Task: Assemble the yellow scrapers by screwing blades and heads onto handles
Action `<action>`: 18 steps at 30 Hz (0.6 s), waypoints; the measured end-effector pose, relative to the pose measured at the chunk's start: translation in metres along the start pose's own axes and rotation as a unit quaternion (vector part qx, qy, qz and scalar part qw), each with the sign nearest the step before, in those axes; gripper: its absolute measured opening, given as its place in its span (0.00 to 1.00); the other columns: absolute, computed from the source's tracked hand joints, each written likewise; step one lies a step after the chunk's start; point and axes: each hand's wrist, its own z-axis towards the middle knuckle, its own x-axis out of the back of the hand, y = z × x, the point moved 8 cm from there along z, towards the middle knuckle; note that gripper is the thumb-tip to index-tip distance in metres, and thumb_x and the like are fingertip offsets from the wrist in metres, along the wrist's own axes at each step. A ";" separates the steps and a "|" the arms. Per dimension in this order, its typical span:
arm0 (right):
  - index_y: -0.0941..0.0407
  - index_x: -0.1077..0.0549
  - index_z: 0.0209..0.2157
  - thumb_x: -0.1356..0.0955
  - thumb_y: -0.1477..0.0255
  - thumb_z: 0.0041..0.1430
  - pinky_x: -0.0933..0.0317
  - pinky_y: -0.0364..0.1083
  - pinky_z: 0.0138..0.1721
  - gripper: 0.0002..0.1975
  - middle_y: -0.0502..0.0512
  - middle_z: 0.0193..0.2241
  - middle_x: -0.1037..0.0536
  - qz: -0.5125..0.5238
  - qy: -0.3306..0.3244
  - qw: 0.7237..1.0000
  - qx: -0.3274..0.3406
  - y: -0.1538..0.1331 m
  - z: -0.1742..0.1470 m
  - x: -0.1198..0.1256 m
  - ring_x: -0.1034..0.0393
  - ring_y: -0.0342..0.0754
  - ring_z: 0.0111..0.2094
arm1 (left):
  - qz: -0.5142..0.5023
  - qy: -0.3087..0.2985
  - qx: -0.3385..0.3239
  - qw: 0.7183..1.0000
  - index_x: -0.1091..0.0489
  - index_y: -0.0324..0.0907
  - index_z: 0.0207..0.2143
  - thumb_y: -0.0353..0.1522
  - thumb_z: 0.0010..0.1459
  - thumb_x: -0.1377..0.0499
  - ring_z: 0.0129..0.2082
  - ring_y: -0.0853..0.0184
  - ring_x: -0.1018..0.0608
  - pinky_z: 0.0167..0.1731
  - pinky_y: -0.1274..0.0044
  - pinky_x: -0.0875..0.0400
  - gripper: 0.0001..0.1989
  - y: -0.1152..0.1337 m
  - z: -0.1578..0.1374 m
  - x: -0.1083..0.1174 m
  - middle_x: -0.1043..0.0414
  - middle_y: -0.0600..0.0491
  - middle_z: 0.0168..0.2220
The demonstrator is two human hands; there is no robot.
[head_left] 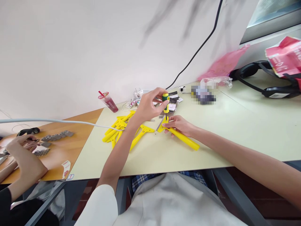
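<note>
My left hand [152, 105] is closed around the green and yellow handle of a screwdriver [166, 103], which stands upright with its shaft pointing down. The tip meets the head of a yellow scraper [184, 138] that has a metal blade along its edge. My right hand [180, 125] grips this scraper where the handle joins the head, and the handle slants toward me on the right. Left of it, partly behind my left forearm, lies a pile of yellow scrapers [117, 127]. One more yellow scraper [142, 133] lies between the pile and my hands.
Behind my hands are small black and white packets [172, 105]. A red drink cup [110, 103] stands at the back left. A white cable [58, 120] crosses from the left. Black headphones [265, 91] lie at the right. A co-worker's hands [23, 144] handle metal parts at the wooden table.
</note>
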 end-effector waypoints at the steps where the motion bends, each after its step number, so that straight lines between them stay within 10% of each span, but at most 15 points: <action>1: 0.55 0.27 0.29 0.10 0.66 0.40 0.24 0.44 0.17 0.27 0.63 0.33 0.15 0.001 -0.002 1.000 0.002 -0.002 0.000 0.001 0.16 0.55 0.33 | -0.002 0.000 0.011 1.000 0.23 0.43 0.50 0.39 0.67 0.33 0.43 0.66 0.16 0.45 0.74 0.17 0.13 -0.002 0.005 0.001 0.17 0.49 0.45; 18: 0.57 0.22 0.34 0.13 0.70 0.46 0.24 0.44 0.18 0.20 0.65 0.37 0.13 -0.002 -0.008 1.000 -0.015 -0.001 0.000 0.009 0.17 0.53 0.31 | -0.041 -0.032 0.029 0.998 0.24 0.43 0.43 0.36 0.63 0.30 0.39 0.65 0.17 0.43 0.72 0.18 0.10 -0.006 0.014 0.013 0.18 0.50 0.41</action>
